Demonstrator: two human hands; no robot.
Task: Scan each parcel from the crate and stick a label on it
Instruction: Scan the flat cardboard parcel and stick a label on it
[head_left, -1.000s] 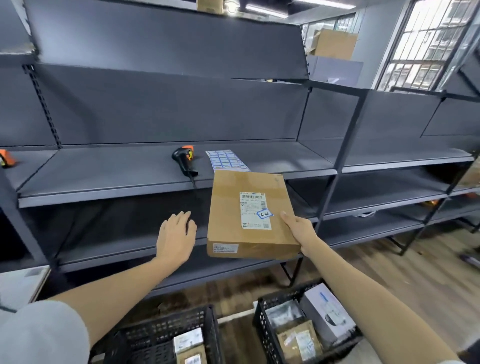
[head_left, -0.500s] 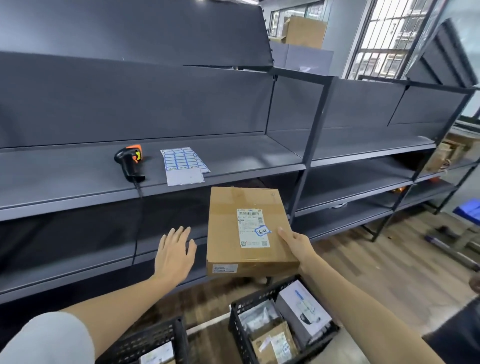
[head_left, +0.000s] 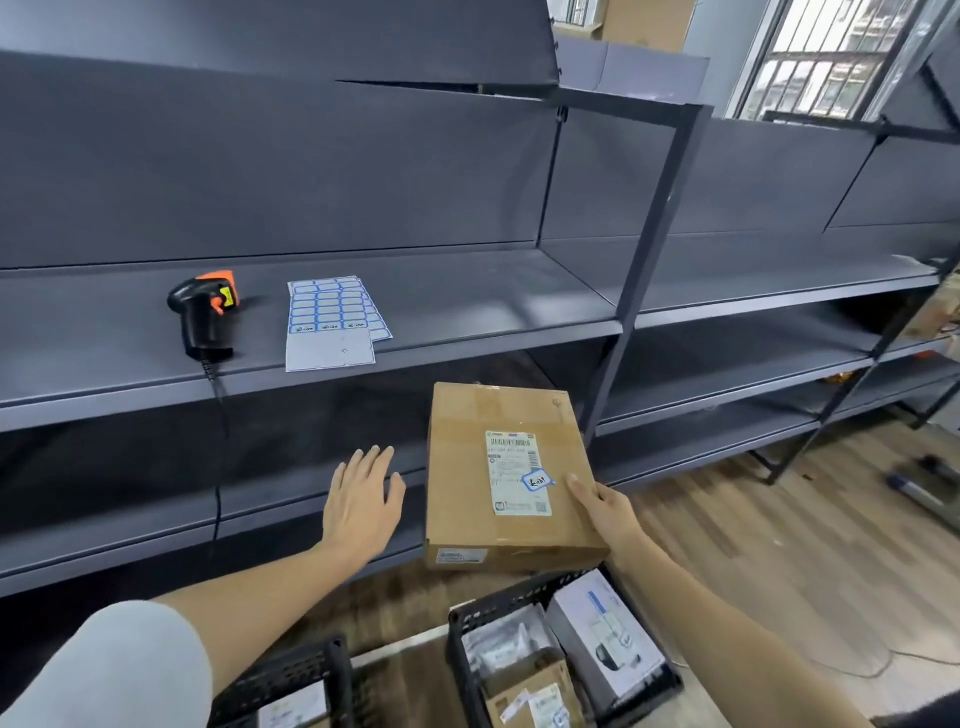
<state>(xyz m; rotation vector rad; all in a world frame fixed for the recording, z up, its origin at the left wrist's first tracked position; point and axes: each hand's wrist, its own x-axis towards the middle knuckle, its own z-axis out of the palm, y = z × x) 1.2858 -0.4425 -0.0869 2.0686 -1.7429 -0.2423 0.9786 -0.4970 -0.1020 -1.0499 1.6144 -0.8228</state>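
Note:
My right hand (head_left: 602, 506) grips the right edge of a flat brown cardboard parcel (head_left: 467, 478) held in the air in front of the lower shelves. Its white shipping label carries a small blue-edged sticker (head_left: 536, 479). My left hand (head_left: 363, 499) hovers flat, fingers straight, just left of the parcel without touching it. A black and orange barcode scanner (head_left: 205, 312) lies on the shelf (head_left: 467, 312), its cable hanging down. Beside it lie sheets of blue-edged labels (head_left: 330, 322). Below, a black crate (head_left: 561, 660) holds several parcels.
A second black crate (head_left: 291, 691) stands at the bottom left with a parcel in it. Grey metal shelving runs to the right, with an upright post (head_left: 644, 270) near the parcel. Wooden floor lies to the right, with a cable on it.
The view has swung to the right and down, so the scanner and labels appear further left. My right hand has lowered the parcel and moved it rightward; my left hand stays beside it.

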